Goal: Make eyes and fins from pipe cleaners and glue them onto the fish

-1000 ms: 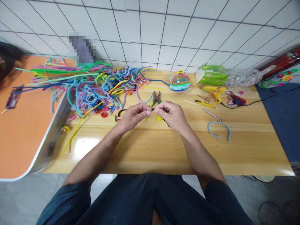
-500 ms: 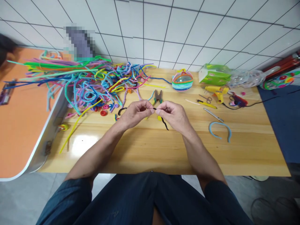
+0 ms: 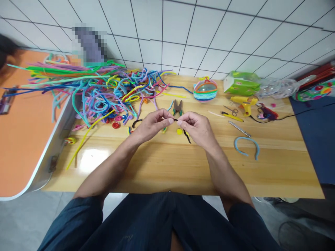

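A black pipe cleaner (image 3: 186, 135) runs between my two hands, its free end dangling below the right one. My left hand (image 3: 155, 126) pinches it between thumb and forefinger. Close beside, my right hand (image 3: 195, 127) pinches it too, with a short black stretch showing between the fingertips. Just beyond the hands lie pliers (image 3: 178, 107) with their jaws pointing away from me. A yellow round piece (image 3: 179, 131) rests on the table below the gap. Left of my left hand, a curved black piece (image 3: 136, 123) lies partly hidden by the hand.
A large tangle of coloured pipe cleaners (image 3: 102, 101) covers the table's back left. A striped ball-shaped craft (image 3: 205, 91) stands at the back. To the right lie a yellow glue gun (image 3: 245, 103), scissors (image 3: 232, 111), a yellow cutter (image 3: 232, 116), a silver pen-like tool (image 3: 239, 128) and a blue headband (image 3: 237, 139).
My hands have moved very slightly apart, still pinching the black pipe cleaner. The camera view has shifted a little; the things on the table stay put.
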Demonstrator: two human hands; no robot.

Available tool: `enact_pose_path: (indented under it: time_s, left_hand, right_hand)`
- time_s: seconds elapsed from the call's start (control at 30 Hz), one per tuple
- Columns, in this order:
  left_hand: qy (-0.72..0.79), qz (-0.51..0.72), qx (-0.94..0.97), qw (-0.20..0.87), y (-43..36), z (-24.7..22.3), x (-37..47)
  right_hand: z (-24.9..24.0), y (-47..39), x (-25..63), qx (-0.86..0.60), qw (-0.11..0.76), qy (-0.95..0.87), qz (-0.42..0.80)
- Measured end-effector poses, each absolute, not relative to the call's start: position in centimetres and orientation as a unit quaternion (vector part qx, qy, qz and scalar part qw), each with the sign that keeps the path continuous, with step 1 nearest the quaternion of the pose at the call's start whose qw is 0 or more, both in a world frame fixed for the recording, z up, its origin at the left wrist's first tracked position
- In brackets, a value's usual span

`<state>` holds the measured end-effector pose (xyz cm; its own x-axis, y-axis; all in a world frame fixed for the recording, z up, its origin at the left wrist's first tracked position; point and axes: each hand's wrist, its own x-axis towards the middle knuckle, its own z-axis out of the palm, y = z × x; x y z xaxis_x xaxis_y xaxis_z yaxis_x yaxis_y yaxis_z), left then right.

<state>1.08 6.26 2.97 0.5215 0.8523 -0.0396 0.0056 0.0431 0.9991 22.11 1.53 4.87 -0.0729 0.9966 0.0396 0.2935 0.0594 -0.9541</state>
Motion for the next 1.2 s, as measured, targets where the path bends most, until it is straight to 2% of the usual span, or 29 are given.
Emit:
enact_pose_path:
  time_s: [0.1,0.23,0.5,0.63,0.7,0.93,1.2]
  left_hand:
    - [0.351,0.304,0.672,0.578,6.4,2.9,0.5]
    - [0.349,0.29,0.683,0.573,6.3,2.7,0.6]
    - [0.379,0.4,0.543,0.634,5.2,2.6,2.4]
    - [0.374,0.398,0.488,0.681,5.1,1.7,3.0]
    - [0.364,0.394,0.544,0.645,5.5,1.5,2.6]
    - [0.338,0.407,0.761,0.375,6.4,2.5,0.9]
    - [0.311,0.408,0.802,0.307,6.3,2.6,1.0]
  right_hand:
    - [5.3,1.4,22.4,-0.544,0.378,-0.652,0.37]
    - [5.5,1.3,22.4,-0.547,0.362,-0.678,0.332]
    - [4.0,1.3,20.9,-0.555,0.441,-0.578,0.406]
    - [3.6,1.6,20.7,-0.569,0.453,-0.55,0.41]
    - [3.6,1.8,21.0,-0.566,0.449,-0.539,0.433]
    - [4.0,2.1,21.8,-0.55,0.441,-0.513,0.49]
    - [3.6,2.0,21.4,-0.544,0.443,-0.496,0.512]
